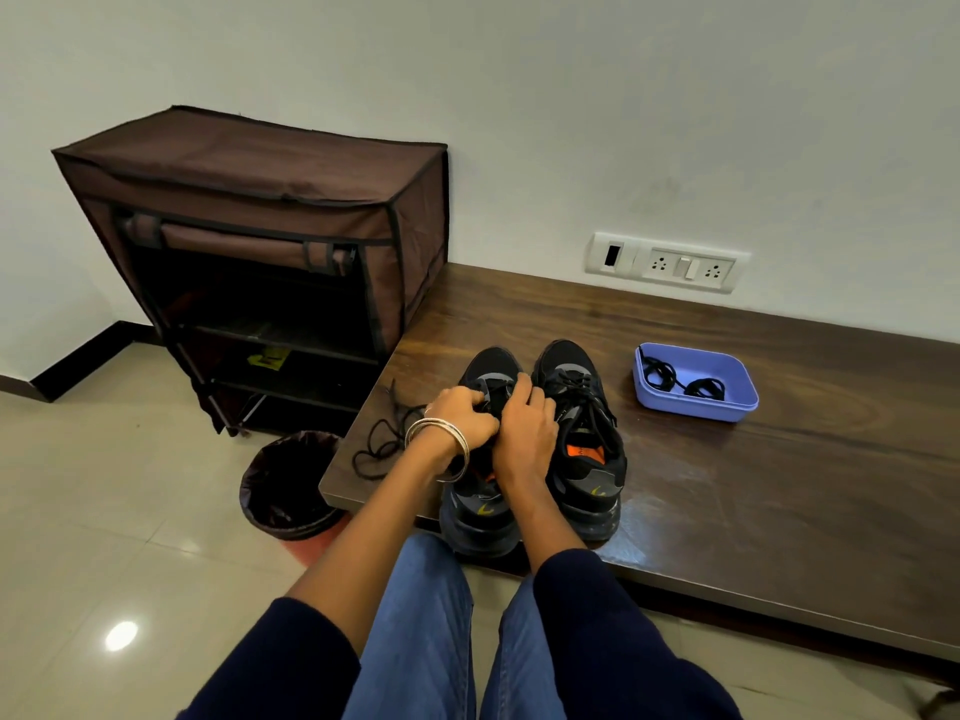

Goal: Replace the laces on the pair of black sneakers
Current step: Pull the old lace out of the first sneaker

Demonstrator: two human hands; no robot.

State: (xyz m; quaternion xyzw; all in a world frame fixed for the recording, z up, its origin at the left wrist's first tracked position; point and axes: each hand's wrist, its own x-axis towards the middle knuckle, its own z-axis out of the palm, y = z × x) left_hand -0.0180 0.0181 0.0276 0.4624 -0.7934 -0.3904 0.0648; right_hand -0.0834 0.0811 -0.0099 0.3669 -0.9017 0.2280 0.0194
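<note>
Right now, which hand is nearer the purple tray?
Right. The right hand rests on the left sneaker, on the side toward the purple tray. The left hand grips the same sneaker, farther from the tray.

Brown fabric shoe rack (270,200) stands on the tiled floor (104,537) against the white wall (571,96), front flap rolled up, shelves dark; a yellow item (267,360) lies on one shelf, kind unclear. Rack sits just beside the left end of the dark wooden desk (779,485). Round waste bin (288,485) with black liner on the floor, touching or just short of the desk's left corner. White socket-and-switch panel (670,262) on the wall above the desk's far edge.
</note>
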